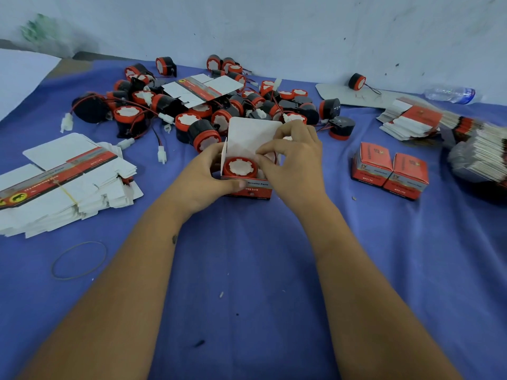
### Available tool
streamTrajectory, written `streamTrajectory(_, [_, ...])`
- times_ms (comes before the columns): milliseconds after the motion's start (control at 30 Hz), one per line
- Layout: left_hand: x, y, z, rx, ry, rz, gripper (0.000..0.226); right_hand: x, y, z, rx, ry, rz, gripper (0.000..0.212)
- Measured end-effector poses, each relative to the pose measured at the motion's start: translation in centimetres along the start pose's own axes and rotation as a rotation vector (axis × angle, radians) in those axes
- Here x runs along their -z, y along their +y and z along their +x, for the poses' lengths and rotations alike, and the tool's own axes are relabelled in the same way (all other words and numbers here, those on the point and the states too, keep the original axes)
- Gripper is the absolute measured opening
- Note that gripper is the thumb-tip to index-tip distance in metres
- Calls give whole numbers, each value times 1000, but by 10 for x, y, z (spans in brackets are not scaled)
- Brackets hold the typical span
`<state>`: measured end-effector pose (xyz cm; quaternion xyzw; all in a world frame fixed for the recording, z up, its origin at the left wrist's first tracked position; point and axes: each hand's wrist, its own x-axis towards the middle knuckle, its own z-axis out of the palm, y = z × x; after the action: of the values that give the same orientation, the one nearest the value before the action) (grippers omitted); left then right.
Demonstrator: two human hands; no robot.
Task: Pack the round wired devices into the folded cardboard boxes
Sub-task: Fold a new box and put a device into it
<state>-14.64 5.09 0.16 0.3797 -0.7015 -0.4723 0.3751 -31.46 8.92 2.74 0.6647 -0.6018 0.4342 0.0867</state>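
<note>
An open red-and-white cardboard box (251, 133) stands in the middle of the blue table, its white lid flap upright. Inside it sits a round red-and-black wired device (240, 167), white face up. My left hand (204, 175) grips the box's left side and front. My right hand (295, 157) holds the right side, fingers pinching the device's red wire at the box's inner edge. Behind the box lies a pile of several loose round devices (192, 105) with tangled wires and white plugs. Two closed boxes (391, 167) stand to the right.
Bundles of flat unfolded boxes lie at the left (63, 182) and far right (411, 122). One flat box (203, 89) rests on the pile. A rubber band (79, 260) lies at front left. A plastic bottle (450, 95) and a lone device (356, 81) sit near the wall.
</note>
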Motion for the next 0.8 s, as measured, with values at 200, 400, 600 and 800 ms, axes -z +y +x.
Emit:
streamTrajectory(200, [-6, -1, 2, -42, 53, 56, 57, 0, 1, -1, -17, -58, -10, 16])
streamTrajectory(400, [-7, -4, 4, -46, 61, 88, 56, -6, 6, 0, -30, -162, -26, 34])
streamTrajectory(600, [-9, 11, 12, 32, 69, -125, 38, -10, 6, -2, -41, -184, -38, 14])
streamTrajectory(800, [-17, 2, 8, 14, 254, -177, 26, -13, 3, -4, -63, -142, -70, 15])
